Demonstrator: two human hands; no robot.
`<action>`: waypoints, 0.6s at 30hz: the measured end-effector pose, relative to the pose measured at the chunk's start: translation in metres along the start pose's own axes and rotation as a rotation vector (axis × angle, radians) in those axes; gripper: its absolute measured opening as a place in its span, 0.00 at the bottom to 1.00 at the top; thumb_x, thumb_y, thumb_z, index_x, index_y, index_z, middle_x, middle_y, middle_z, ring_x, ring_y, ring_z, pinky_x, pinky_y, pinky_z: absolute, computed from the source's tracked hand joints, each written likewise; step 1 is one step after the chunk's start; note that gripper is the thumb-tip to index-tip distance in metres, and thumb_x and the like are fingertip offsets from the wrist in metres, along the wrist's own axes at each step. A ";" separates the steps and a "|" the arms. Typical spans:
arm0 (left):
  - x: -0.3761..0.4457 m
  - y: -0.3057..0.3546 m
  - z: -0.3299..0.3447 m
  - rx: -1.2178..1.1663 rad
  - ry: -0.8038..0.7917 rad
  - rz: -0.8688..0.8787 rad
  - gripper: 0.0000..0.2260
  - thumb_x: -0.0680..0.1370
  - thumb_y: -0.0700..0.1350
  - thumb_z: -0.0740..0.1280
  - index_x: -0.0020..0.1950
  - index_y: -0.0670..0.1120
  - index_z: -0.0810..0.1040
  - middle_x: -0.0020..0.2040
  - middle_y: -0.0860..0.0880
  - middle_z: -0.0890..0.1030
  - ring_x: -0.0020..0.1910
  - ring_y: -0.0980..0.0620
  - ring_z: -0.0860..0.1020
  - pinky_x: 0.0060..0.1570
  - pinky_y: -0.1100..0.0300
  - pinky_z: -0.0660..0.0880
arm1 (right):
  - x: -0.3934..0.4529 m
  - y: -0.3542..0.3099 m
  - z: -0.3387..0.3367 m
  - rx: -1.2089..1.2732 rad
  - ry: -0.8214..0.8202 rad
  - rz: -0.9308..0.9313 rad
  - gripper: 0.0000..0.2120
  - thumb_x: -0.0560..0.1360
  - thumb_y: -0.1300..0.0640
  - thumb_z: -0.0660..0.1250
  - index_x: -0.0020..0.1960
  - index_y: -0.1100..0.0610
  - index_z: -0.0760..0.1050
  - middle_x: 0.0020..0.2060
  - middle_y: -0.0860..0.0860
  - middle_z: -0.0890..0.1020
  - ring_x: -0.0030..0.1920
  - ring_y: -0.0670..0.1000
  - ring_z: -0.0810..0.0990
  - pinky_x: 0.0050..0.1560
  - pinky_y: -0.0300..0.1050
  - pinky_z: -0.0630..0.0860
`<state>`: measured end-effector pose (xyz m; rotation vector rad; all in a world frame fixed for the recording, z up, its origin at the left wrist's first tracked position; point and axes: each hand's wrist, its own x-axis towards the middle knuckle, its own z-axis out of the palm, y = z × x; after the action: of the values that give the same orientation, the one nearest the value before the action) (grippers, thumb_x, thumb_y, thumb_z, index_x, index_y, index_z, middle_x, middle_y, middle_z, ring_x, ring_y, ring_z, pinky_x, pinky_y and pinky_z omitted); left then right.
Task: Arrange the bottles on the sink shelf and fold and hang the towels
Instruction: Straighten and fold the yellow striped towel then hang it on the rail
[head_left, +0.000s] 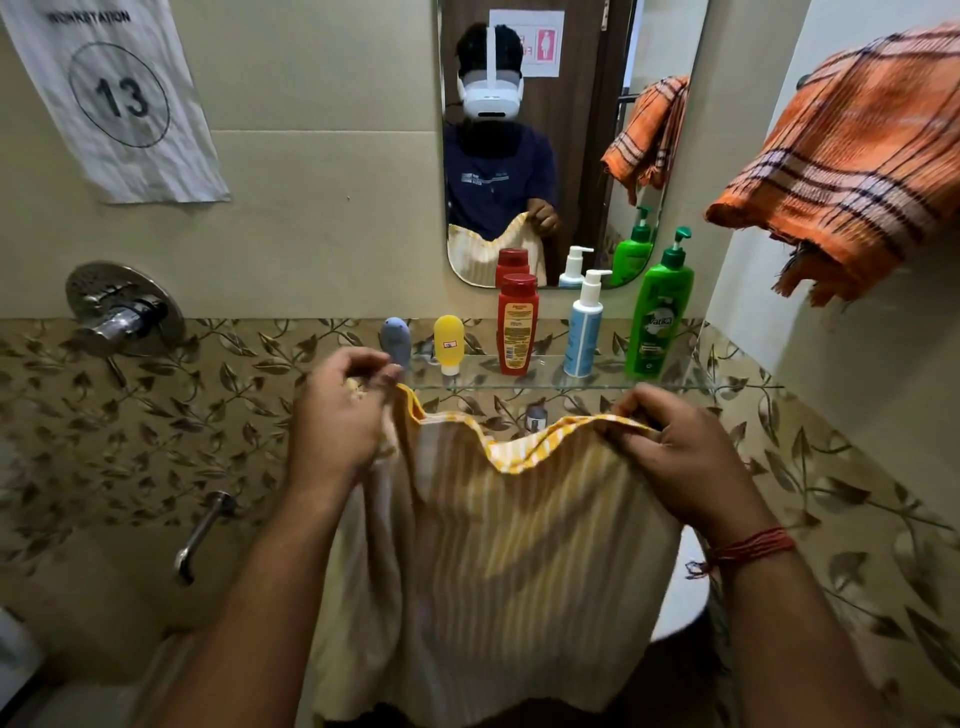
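Note:
A yellow-and-white striped towel (519, 545) hangs in front of me, held up by its top edge. My left hand (337, 410) is shut on its left corner and my right hand (680, 457) is shut on its right corner. Behind it, a glass shelf (727, 385) carries a row of bottles: a small grey-blue one (396, 339), a yellow tube (448, 343), a red bottle (516, 322), a white-and-blue pump bottle (584, 327) and a tall green pump bottle (660, 312). An orange checked towel (852, 161) hangs on the right wall.
A mirror (587, 130) above the shelf reflects a person and the bottles. A chrome wall valve (122, 312) and a spout (200, 535) stick out at left. A paper sign numbered 13 (117, 98) hangs top left. The white sink edge (685, 597) shows under the towel.

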<state>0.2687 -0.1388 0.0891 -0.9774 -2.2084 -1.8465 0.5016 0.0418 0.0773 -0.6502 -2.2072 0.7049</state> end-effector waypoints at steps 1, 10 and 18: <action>-0.005 0.006 0.005 -0.020 -0.106 0.029 0.08 0.78 0.43 0.71 0.57 0.48 0.80 0.52 0.54 0.82 0.52 0.58 0.80 0.47 0.67 0.77 | 0.000 -0.007 0.006 0.024 -0.020 -0.032 0.06 0.74 0.56 0.73 0.41 0.51 0.76 0.36 0.47 0.81 0.39 0.47 0.79 0.41 0.48 0.75; -0.044 0.027 0.048 -0.181 -0.783 0.121 0.14 0.78 0.40 0.71 0.62 0.51 0.78 0.55 0.55 0.83 0.57 0.58 0.80 0.59 0.58 0.77 | 0.011 -0.041 0.023 -0.001 -0.142 -0.367 0.06 0.73 0.56 0.74 0.45 0.52 0.77 0.36 0.40 0.77 0.38 0.41 0.77 0.36 0.39 0.72; -0.047 0.022 0.049 -0.347 -0.634 0.068 0.06 0.77 0.39 0.72 0.46 0.50 0.78 0.42 0.54 0.79 0.44 0.56 0.78 0.44 0.57 0.76 | 0.003 -0.022 0.011 0.162 -0.184 -0.293 0.07 0.76 0.50 0.68 0.45 0.54 0.79 0.40 0.47 0.77 0.44 0.48 0.77 0.45 0.44 0.73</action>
<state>0.3328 -0.1118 0.0731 -1.9014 -2.1192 -2.1511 0.4865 0.0246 0.0867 -0.1804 -2.3173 0.8039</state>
